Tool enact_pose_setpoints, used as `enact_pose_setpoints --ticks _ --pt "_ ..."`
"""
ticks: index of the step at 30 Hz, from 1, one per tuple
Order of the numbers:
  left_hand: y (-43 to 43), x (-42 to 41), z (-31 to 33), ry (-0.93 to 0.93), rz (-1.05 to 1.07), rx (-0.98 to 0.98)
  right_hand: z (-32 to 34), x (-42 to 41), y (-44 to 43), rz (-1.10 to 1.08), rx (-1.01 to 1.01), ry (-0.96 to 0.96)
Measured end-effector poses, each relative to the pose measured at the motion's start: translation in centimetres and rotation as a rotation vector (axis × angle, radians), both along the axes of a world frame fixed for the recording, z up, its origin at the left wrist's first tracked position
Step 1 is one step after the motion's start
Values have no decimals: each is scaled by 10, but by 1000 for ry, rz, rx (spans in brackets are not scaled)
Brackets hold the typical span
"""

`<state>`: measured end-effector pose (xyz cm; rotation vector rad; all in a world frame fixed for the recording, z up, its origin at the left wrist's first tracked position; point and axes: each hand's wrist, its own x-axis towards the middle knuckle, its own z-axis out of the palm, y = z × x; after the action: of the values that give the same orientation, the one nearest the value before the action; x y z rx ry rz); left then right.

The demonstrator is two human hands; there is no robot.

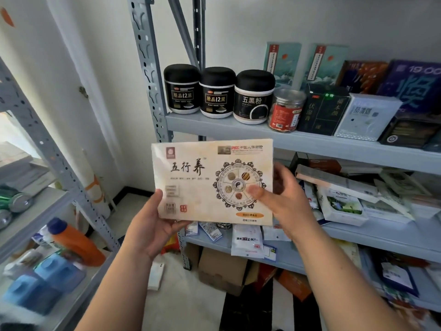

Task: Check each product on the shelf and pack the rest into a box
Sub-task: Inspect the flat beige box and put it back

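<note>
I hold a flat cream product box with black characters and a round emblem, face up in front of the grey shelf. My left hand grips its lower left corner, thumb on the front. My right hand pinches its right edge, thumb on the emblem and fingers behind. Three black jars stand on the upper shelf, beside a clear red-labelled jar and several dark and white boxes. A brown cardboard box sits on the floor under the shelf.
The middle shelf carries a loose pile of packets and flat boxes. A second rack at the left holds an orange bottle, blue jugs and cans. White floor shows between the racks.
</note>
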<state>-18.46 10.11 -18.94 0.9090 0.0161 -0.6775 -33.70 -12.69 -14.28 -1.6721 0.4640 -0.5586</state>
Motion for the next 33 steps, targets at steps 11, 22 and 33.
enact_pose_setpoints --ticks 11,22,33 --pt "-8 -1 -26 -90 -3 27 11 -15 -2 78 -306 26" --pt "-23 1 29 -648 82 179 61 -19 -48 -41 -979 -63" --pt "-62 -35 88 -818 297 274 146 -13 -70 128 -1513 -227"
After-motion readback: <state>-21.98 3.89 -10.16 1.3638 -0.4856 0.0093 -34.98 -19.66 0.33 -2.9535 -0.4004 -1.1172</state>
